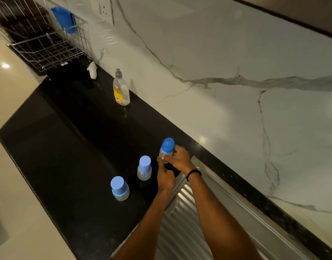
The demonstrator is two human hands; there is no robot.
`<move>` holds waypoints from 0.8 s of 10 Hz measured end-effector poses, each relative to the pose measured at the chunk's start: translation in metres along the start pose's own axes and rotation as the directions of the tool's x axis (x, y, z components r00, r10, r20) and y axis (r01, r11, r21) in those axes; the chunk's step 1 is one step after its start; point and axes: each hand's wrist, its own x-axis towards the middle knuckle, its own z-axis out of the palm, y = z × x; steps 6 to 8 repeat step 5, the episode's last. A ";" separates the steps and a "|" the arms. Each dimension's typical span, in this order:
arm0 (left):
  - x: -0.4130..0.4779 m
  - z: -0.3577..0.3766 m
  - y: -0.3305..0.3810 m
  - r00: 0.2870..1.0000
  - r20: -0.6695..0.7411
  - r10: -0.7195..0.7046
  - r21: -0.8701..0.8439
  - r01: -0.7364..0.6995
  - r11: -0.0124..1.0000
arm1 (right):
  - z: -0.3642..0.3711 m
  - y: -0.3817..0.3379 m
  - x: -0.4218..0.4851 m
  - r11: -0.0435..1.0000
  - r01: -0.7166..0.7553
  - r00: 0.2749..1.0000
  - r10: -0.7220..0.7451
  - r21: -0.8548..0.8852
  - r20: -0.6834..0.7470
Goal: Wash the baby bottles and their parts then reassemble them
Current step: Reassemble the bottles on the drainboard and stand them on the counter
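Three clear baby bottles with blue caps stand in a row on the black counter (67,147). The nearest bottle (120,188) and the middle bottle (144,169) stand alone. The far bottle (167,150) is gripped around its clear body by my right hand (180,160), which wears a black wristband. My left hand (165,175) sits just below it, fingers pointing up and touching the bottle's lower part; its grip is partly hidden.
A dish soap bottle (121,89) stands by the marble wall. A wire dish rack (49,47) with a blue item (65,19) sits at the far end, a white object (92,70) near it. The ribbed steel sink drainboard (183,222) lies under my forearms.
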 end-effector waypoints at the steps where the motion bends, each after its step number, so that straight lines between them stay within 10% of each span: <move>1: 0.007 0.001 -0.010 0.999 -0.046 0.018 0.056 -0.016 0.998 | 0.002 0.003 -0.001 1.000 -0.007 1.000 0.007 0.013 0.004; 8: -0.038 0.000 0.002 0.997 0.004 0.076 0.241 -0.075 0.968 | 0.004 0.009 -0.024 0.998 -0.027 1.000 0.027 0.051 0.004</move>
